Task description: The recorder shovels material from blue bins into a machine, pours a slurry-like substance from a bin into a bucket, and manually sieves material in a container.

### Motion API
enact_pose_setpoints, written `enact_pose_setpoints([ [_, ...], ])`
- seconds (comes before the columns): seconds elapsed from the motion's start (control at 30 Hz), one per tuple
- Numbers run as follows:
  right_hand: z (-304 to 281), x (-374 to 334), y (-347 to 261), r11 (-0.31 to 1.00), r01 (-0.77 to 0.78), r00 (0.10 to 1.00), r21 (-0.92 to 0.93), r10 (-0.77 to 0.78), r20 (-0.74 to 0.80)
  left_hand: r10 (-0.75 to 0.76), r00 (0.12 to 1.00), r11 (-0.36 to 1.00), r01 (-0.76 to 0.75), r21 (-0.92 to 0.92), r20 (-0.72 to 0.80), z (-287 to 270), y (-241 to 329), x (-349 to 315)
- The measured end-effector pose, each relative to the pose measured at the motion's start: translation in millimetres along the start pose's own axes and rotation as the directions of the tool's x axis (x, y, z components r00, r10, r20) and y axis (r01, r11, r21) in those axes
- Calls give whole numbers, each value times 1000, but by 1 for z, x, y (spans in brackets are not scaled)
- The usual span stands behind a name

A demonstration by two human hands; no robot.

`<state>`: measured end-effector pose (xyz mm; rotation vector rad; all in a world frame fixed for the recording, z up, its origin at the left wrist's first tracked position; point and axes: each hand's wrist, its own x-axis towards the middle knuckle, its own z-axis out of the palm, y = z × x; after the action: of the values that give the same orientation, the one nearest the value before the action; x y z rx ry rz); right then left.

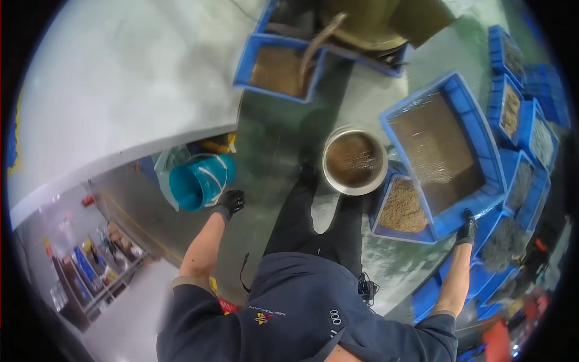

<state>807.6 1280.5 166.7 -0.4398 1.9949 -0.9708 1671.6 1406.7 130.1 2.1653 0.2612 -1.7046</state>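
Observation:
My left hand (230, 204), in a black glove, hangs beside a teal bucket (204, 182) with a white handle. Its fingers look loosely apart, and I see nothing in them. My right hand (466, 228), also black-gloved, is at the near rim of a large blue tub (490, 158) of murky brown water. Whether its fingers grip that rim is unclear. Between my legs and the tub stands a round metal pot (327, 172) holding brown liquid. Against the tub's near left side sits a blue crate of tan grains (403, 205).
Ahead lies a blue bin (244, 66) of brown water, with a blurred brownish strip (319, 48) across it. Blue crates (505, 111) of gravel-like material line the right. A big white surface (126, 90) fills the upper left. A shelf with goods (96, 265) stands lower left.

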Motion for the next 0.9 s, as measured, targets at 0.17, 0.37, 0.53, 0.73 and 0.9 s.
enact_pose_setpoints([
  [0.17,59,83,-12,990,-142,988,-20,141,-58,-180,969,982,168,-86,-170,12,-116,-46],
  [0.37,139,164,3,861,-238,970,-449,235,-62,-222,959,974,210,-87,-174,76,-147,-57],
  [0.53,188,225,46,823,5,989,-568,80,125,-173,974,981,158,-108,-146,119,-151,-58],
  [0.73,298,242,89,807,176,969,-564,-41,244,-187,967,980,172,-98,-174,132,-172,-45],
  [0.9,375,281,137,926,32,956,-377,82,281,-203,962,970,172,-172,-184,140,-201,-30],
])
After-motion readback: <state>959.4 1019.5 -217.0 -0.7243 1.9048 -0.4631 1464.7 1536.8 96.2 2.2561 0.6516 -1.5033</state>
